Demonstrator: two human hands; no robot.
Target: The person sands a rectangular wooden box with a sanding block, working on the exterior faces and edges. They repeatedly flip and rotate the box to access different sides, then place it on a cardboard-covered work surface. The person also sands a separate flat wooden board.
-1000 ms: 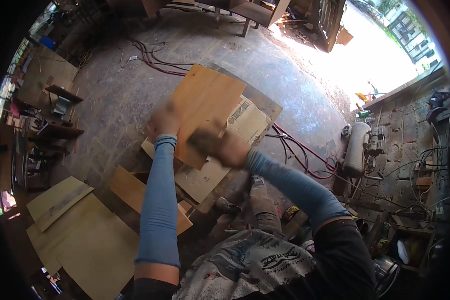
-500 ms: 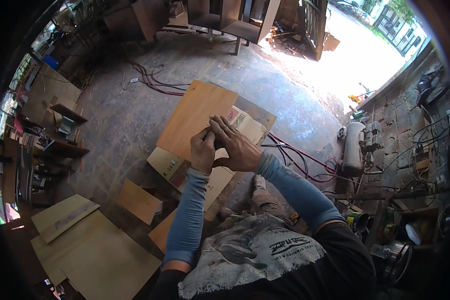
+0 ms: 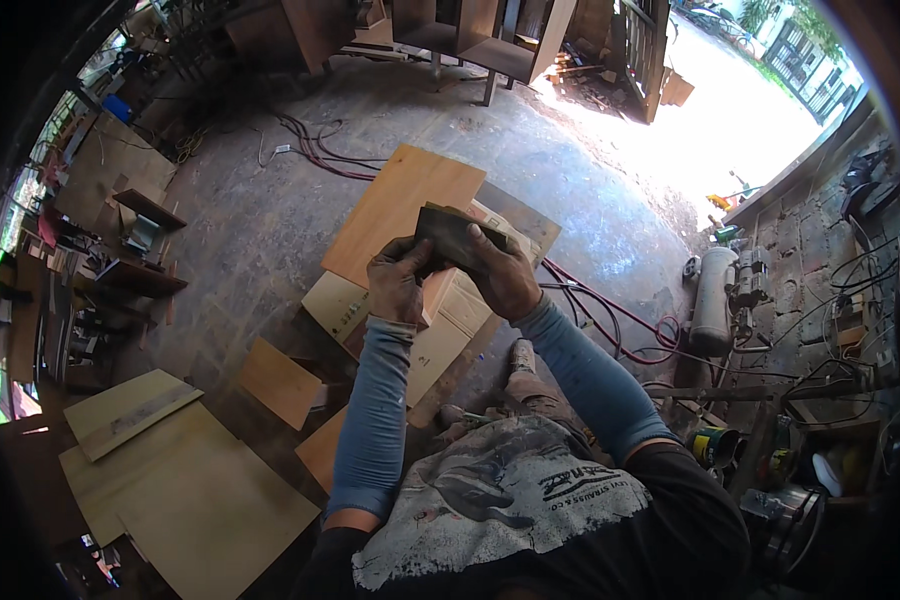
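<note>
A dark, folded sheet that looks like sandpaper is held up between my two hands. My left hand pinches its left side with thumb and fingers. My right hand grips the other side, thumb on top and the other fingers mostly hidden beneath. Below the hands lies a smooth orange-brown wooden panel. It rests on flattened cardboard, which shows around its near and right sides.
Smaller wooden boards lie nearer and left, beside large pale panels. Red and dark hoses run over the floor toward an air compressor tank at the right wall. Dark wooden cabinets stand at the back.
The hands were close together, right palm over the left, with the sheet mostly hidden. They have moved apart, and the dark sheet now shows between them.
</note>
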